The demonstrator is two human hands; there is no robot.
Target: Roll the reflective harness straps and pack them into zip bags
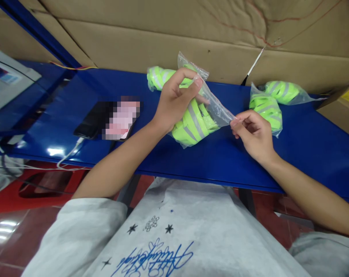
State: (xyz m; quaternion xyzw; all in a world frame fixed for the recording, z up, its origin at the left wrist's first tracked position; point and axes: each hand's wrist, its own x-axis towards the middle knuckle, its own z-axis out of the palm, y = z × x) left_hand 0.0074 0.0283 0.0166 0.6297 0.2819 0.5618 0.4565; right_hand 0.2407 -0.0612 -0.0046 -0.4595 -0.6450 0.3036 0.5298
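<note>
Between my hands is a clear zip-lock bag [217, 111] with a bundle of neon yellow reflective straps [194, 122] inside. My left hand [177, 98] pinches the bag's top edge at its left end, thumb against fingers. At the opposite end of that edge, my right hand [253, 132] pinches the corner. The edge is stretched in a slanting line from one hand to the other. Behind my left hand lies another bagged yellow bundle [160, 78], partly hidden by the hand and the held bag.
Two more bagged yellow bundles [266, 109] lie right of my right hand on the blue table [220, 157]. A black power bank [90, 119] with a white cable and a blurred-out phone [122, 120] are on the left. A cardboard box [341, 111] stands at the right edge, a grey machine [10, 80] at far left.
</note>
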